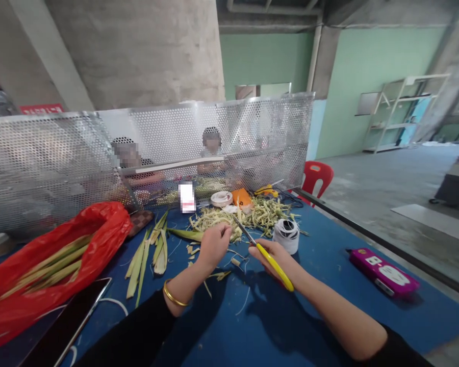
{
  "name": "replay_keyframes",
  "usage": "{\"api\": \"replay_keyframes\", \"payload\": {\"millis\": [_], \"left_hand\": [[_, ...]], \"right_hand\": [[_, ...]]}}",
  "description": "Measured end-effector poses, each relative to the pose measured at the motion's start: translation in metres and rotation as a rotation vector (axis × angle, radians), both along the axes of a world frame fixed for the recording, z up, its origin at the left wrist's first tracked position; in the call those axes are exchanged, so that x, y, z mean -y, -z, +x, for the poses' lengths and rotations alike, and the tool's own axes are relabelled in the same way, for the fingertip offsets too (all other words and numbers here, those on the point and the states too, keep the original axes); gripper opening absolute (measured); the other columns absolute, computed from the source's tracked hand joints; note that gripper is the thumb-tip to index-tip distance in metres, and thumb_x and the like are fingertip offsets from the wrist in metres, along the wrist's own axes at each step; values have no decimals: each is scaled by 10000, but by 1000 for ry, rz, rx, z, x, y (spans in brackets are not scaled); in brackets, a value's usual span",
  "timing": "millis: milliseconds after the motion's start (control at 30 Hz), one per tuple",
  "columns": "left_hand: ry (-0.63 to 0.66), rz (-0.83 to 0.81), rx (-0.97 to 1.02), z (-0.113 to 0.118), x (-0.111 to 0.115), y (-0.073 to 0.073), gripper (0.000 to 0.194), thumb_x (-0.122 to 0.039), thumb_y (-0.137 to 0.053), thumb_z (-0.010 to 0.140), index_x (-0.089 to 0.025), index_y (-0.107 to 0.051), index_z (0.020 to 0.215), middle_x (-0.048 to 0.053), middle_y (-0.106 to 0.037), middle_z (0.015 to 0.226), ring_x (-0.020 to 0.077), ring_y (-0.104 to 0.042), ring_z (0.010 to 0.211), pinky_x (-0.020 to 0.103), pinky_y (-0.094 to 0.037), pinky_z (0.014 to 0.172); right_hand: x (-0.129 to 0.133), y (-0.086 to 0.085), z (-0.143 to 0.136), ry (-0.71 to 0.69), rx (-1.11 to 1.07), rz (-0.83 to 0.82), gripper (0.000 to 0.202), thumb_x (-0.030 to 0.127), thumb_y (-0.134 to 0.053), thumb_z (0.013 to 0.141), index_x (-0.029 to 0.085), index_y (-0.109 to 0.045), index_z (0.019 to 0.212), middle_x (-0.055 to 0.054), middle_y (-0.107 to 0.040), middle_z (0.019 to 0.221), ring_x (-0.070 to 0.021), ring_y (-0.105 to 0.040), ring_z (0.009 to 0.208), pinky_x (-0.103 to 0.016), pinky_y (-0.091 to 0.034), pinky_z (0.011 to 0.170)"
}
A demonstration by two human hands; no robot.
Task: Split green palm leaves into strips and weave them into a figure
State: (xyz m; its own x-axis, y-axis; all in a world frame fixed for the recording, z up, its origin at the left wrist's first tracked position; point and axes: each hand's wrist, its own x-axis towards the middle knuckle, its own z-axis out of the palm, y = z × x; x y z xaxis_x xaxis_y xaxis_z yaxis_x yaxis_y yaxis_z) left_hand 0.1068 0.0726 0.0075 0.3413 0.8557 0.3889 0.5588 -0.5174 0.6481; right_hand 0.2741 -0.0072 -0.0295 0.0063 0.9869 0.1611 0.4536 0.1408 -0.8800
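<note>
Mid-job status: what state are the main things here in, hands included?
Yellow-handled scissors, in right hand; blade opening unclear
Left hand, fingers curled; contents unclear
Red bag, open, stalks inside
Tablet, screen dark
White spool, upright
Leaf pieces, lying loose
Shredded strips, heaped loosely
Purple case, lying flat

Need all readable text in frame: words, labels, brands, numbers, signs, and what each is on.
"B", probably: white mark on the purple case; the marks beside it are unclear.
Red sign at back left: pale characters, too blurred to read.
White card: reddish marks, pixelated, unreadable.
No other text legible.
</note>
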Motion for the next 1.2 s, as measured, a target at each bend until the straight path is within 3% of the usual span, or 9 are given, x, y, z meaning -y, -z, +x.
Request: {"api": "replay_keyframes", "payload": {"millis": [267,367,500,700,867,933,1000,1100,1200], "left_hand": [[18,-53,20,0,-5,-2,263,-290,-472,790,-199,-498,545,-31,-491,517,146,-457,556,262,-292,572],[8,-119,70,-6,1,-3,258,-282,-494,761,-197,-481,518,-32,-477,503,139,-450,548,255,-306,561],[-8,-284,192,-24,21,-6,231,-358,-482,781,-179,-559,658,-34,-512,546,107,-451,482,230,-343,499],[-77,-699,557,-68,64,0,250,-341,-608,703,-143,-621,855,-9,-578,667,87,-530,527,187,-369,456],[-163,-685,715,-82,83,10,203,-295,-636,679,-152,-629,822,8,-638,716,113,-600,633,207,-449,546],[-180,-628,734,-80,86,14,179,-273,-603,700,-152,-630,830,15,-657,724,123,-613,648,216,-461,564],[-182,-546,710,-76,89,17,173,-264,-572,725,-153,-639,838,19,-670,722,135,-620,650,226,-466,572],[-134,-381,621,-73,94,22,155,-250,-542,753,-164,-653,819,15,-678,703,150,-622,647,242,-469,596],[-113,-256,571,-77,96,25,156,-226,-519,770,-189,-668,801,10,-696,725,162,-631,673,255,-476,648]], "right_hand": [[-1,3,-3,107,157,72,379,527,-511,805,182,-600,676,35,-396,518,-109,-345,496,-224,-249,453],[4,-1,-6,127,247,70,357,534,-513,806,197,-628,777,19,-490,545,-132,-422,509,-235,-278,479],[9,-6,-5,231,509,33,361,530,-497,830,219,-617,967,-48,-662,732,-204,-590,650,-262,-311,542],[7,5,-4,270,858,-36,313,346,-553,807,165,-584,1061,-113,-703,836,-265,-656,777,-289,-344,581],[10,7,-7,241,947,1,196,247,-542,800,155,-650,935,-144,-660,944,-263,-632,860,-307,-392,669],[13,-1,-15,248,870,79,180,265,-541,809,154,-658,888,-142,-641,987,-252,-616,877,-318,-409,718],[14,-11,-32,208,607,151,213,343,-559,808,170,-645,898,-99,-648,966,-222,-612,837,-314,-430,728],[12,-23,-73,21,113,56,240,423,-612,754,187,-596,797,-6,-629,696,-169,-593,646,-278,-448,611],[6,-25,-111,-25,-120,1,248,401,-670,699,194,-534,684,42,-561,541,-140,-553,520,-263,-438,538]]}}
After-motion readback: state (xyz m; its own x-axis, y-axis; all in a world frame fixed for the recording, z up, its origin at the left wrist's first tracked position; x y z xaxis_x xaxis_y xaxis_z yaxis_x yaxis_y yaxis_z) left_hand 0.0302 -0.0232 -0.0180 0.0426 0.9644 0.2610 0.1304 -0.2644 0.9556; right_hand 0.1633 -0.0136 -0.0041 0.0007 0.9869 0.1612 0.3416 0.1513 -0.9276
